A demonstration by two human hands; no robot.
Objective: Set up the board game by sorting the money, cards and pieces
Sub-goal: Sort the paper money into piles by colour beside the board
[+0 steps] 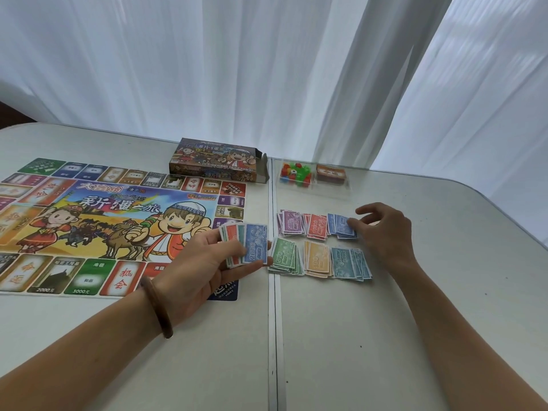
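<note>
My left hand [204, 262] holds a fanned stack of mixed play money [246, 244] with a blue 2000 note on top. On the table to its right lie sorted piles: purple [290, 222], red [315, 226], dark blue [341, 226], green 500 [283, 258], orange 100 [318, 259] and light blue 1000 [348, 262]. My right hand [382, 229] rests its fingertips on the right edge of the dark blue pile. A clear tray [314, 188] at the back holds small coloured pieces [296, 173] and a deck of brown cards [330, 173].
The colourful game board [103, 221] lies flat on the left half of the white table [415, 321]. The open game box [216, 160] stands behind it. A seam runs down the table's middle. White curtains hang behind the table.
</note>
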